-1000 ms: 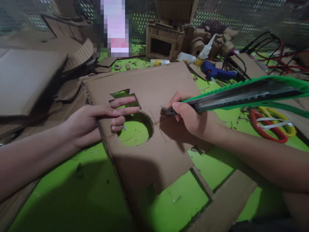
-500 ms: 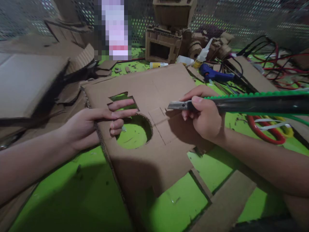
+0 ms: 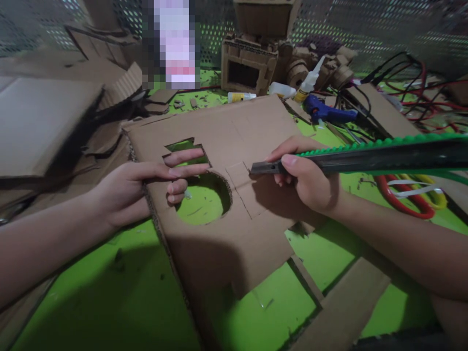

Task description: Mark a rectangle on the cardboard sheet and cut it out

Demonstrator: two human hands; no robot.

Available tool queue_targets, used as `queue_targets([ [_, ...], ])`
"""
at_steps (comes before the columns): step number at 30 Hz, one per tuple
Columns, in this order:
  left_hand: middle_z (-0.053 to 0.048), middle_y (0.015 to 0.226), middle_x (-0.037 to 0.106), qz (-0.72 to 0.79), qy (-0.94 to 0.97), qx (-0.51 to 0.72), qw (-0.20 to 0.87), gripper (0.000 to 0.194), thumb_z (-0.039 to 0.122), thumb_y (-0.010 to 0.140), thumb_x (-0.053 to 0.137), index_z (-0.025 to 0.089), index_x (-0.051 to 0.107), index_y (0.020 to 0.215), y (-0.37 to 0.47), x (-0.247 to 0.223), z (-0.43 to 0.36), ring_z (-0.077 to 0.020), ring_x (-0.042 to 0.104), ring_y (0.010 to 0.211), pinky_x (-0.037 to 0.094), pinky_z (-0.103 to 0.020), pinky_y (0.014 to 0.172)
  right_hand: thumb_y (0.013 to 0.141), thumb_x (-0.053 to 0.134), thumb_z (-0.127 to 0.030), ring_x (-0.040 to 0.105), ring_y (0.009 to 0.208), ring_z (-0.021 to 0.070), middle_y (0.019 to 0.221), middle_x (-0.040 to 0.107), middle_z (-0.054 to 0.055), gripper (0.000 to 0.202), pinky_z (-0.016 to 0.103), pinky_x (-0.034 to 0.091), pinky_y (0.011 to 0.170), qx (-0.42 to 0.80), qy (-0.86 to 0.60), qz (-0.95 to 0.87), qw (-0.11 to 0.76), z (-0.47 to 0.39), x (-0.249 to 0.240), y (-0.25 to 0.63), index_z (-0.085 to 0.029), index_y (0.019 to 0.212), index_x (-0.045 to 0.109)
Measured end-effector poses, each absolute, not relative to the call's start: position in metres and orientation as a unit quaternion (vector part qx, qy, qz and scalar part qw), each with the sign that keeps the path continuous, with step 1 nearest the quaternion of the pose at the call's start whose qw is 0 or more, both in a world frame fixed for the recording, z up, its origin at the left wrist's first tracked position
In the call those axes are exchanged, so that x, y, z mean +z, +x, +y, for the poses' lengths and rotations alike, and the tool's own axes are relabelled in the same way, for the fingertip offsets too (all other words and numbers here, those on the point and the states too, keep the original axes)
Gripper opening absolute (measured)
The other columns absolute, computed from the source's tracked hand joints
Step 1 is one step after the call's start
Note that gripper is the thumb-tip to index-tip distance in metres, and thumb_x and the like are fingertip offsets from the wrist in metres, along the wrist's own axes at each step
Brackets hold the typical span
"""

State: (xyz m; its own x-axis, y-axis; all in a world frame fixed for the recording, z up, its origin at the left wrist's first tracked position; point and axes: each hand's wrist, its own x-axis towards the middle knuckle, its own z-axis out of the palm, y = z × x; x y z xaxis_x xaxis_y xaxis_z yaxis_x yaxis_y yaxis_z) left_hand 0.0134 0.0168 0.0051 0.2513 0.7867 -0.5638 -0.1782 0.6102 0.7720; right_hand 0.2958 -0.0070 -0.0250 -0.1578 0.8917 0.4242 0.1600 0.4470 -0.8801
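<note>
My right hand [image 3: 310, 180] is closed around a utility knife [image 3: 380, 155] with a black body and green ridged edges. The blade tip meets the brown cardboard sheet [image 3: 204, 253] at the end of a short slit, beside thin cut or drawn lines. My left hand [image 3: 135, 187] grips the sheet at its left edge, some fingers lying across the face and others showing in the openings. A round hole and angular cutouts pierce the sheet near those fingers. The undersides of both hands are partly hidden.
Cardboard pieces [image 3: 40, 122] are stacked at the left. Behind the sheet stand a cardboard box with a window [image 3: 243, 73], glue bottles [image 3: 309, 80] and a blue glue gun [image 3: 329, 111]. Cables [image 3: 417, 92] tangle at the back right. A cardboard strip [image 3: 347, 302] lies at front right on the green table [image 3: 120, 292].
The knife has tipped down, and its blade tip has moved slightly left and down onto the slit. My left hand keeps its hold on the sheet.
</note>
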Motion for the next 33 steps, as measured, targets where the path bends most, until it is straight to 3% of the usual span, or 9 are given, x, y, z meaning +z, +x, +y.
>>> queue_targets([
  [8, -0.008, 0.106, 0.082, 0.509, 0.304, 0.331, 0.734, 0.046, 0.004, 0.066, 0.060, 0.018, 0.080, 0.105, 0.014, 0.005, 0.017, -0.0035, 0.036, 0.046, 0.042, -0.015, 0.042, 0.097, 0.063, -0.026, 0.055, 0.048, 0.0097, 0.058, 0.065, -0.005, 0.020, 0.023, 0.044, 0.046, 0.358, -0.387, -0.650, 0.547, -0.006, -0.024, 0.294, -0.023, 0.082, 0.075],
  [14, -0.007, 0.107, 0.082, 0.531, 0.294, 0.326, 0.725, 0.049, 0.006, 0.067, 0.055, 0.019, 0.079, 0.108, 0.018, 0.008, 0.017, -0.0031, 0.035, 0.045, 0.040, -0.015, 0.042, 0.104, 0.066, -0.054, 0.064, 0.060, 0.0112, 0.073, 0.071, -0.003, 0.030, 0.024, 0.053, 0.055, 0.354, -0.363, -0.697, 0.508, 0.001, -0.028, 0.294, -0.026, 0.102, 0.078],
  [18, -0.007, 0.109, 0.082, 0.507, 0.302, 0.324, 0.739, 0.050, 0.005, 0.068, 0.059, 0.018, 0.078, 0.113, 0.013, 0.003, 0.017, -0.0029, 0.040, 0.046, 0.044, -0.014, 0.042, 0.104, 0.065, -0.059, 0.064, 0.063, 0.0109, 0.076, 0.071, -0.003, 0.034, 0.024, 0.054, 0.059, 0.342, -0.382, -0.697, 0.501, 0.003, -0.028, 0.297, -0.027, 0.104, 0.079],
  [25, -0.012, 0.108, 0.083, 0.475, 0.344, 0.320, 0.744, 0.049, 0.005, 0.066, 0.066, 0.013, 0.074, 0.113, 0.008, 0.009, 0.023, -0.0058, 0.054, 0.046, 0.052, -0.016, 0.042, 0.104, 0.068, -0.044, 0.065, 0.060, 0.0108, 0.069, 0.071, -0.004, 0.023, 0.023, 0.053, 0.056, 0.333, -0.355, -0.683, 0.544, 0.011, -0.018, 0.301, -0.025, 0.096, 0.077],
  [30, -0.015, 0.097, 0.081, 0.483, 0.404, 0.326, 0.706, 0.049, 0.006, 0.065, 0.058, 0.008, 0.068, 0.112, 0.001, 0.022, 0.041, -0.0031, 0.047, 0.041, 0.045, -0.012, 0.039, 0.100, 0.067, -0.034, 0.063, 0.057, 0.0113, 0.065, 0.069, -0.004, 0.015, 0.025, 0.051, 0.054, 0.329, -0.365, -0.681, 0.543, 0.014, -0.005, 0.307, -0.023, 0.093, 0.074],
  [33, -0.008, 0.089, 0.079, 0.495, 0.440, 0.299, 0.687, 0.035, 0.008, 0.076, 0.059, 0.009, 0.068, 0.110, -0.008, 0.030, 0.051, -0.0023, 0.045, 0.047, 0.043, -0.009, 0.043, 0.098, 0.066, -0.030, 0.062, 0.055, 0.0107, 0.062, 0.067, -0.004, 0.013, 0.025, 0.050, 0.053, 0.341, -0.365, -0.676, 0.543, 0.012, -0.002, 0.310, -0.022, 0.091, 0.073],
])
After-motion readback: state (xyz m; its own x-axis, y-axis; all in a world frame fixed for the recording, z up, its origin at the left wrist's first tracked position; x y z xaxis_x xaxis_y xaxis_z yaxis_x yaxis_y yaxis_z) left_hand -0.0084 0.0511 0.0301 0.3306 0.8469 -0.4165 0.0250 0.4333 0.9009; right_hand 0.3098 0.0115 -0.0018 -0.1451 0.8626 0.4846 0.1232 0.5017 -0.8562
